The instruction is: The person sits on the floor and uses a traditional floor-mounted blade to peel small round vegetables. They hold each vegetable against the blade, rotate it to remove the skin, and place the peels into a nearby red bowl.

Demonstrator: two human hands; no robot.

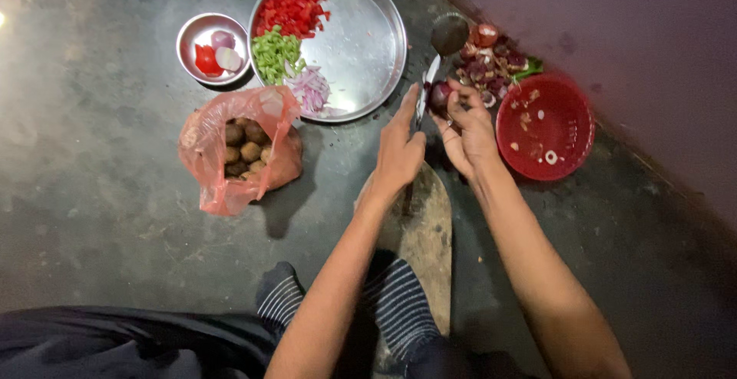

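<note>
Floor (100, 195) dark, wooden board (422, 225), purple wall (614, 34)

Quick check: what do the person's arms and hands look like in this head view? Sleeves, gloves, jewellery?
Both arms are bare from the hands up to where they leave the frame: no sleeves in view. The left hand and right hand wear no gloves, and no rings, watch or bracelets can be made out. No markings visible. Lower down, dark socks with thin pale stripes and dark clothing.
</note>
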